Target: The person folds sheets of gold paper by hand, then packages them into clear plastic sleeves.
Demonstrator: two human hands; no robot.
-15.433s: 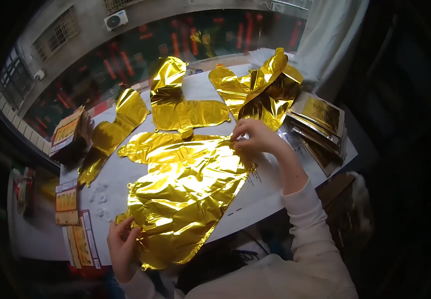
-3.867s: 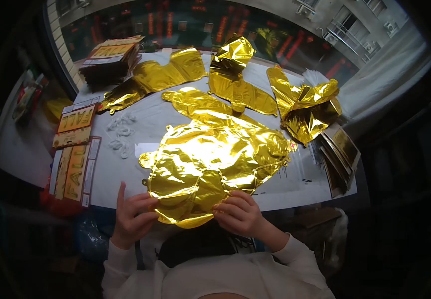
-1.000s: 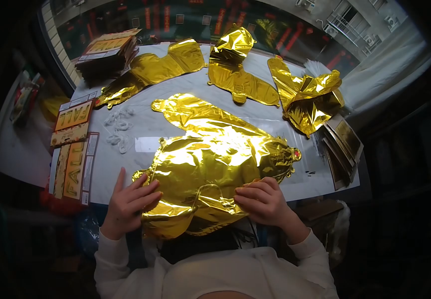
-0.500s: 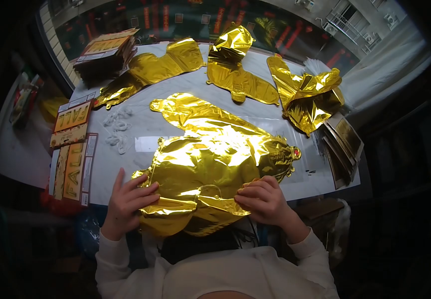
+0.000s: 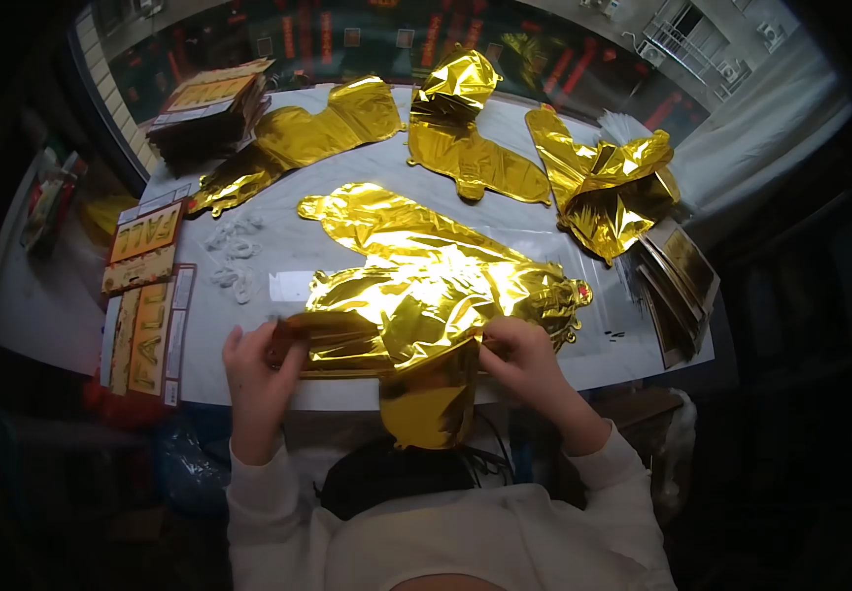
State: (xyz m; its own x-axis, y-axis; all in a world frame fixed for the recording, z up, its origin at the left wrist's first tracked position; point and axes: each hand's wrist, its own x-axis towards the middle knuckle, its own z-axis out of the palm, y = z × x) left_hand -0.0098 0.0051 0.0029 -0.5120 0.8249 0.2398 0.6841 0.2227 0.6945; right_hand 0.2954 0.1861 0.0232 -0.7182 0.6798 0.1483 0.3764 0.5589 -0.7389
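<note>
A flat gold foil balloon (image 5: 430, 399) lies folded across the table's near edge, one rounded flap hanging down over it. With thumb and fingers, my left hand (image 5: 258, 379) pinches its left end, which is lifted and darkly shaded. My right hand (image 5: 529, 369) is closed on the foil near the top right of the hanging flap. Beneath and beyond the hands lies a pile of crinkled gold foil balloons (image 5: 455, 276); where one stops and another begins is hard to make out.
More gold foil balloons lie at the back: left (image 5: 307, 133), middle (image 5: 480, 158) and right (image 5: 608, 192). Printed FALL cards (image 5: 150, 330) line the left edge, near white string bundles (image 5: 234, 256). Card stacks stand back left (image 5: 211, 108) and right (image 5: 677, 286).
My left hand has turned from lying spread on the foil to pinching its left end. The near foil has been lifted and folded away from me, and one narrower flap now hangs down.
</note>
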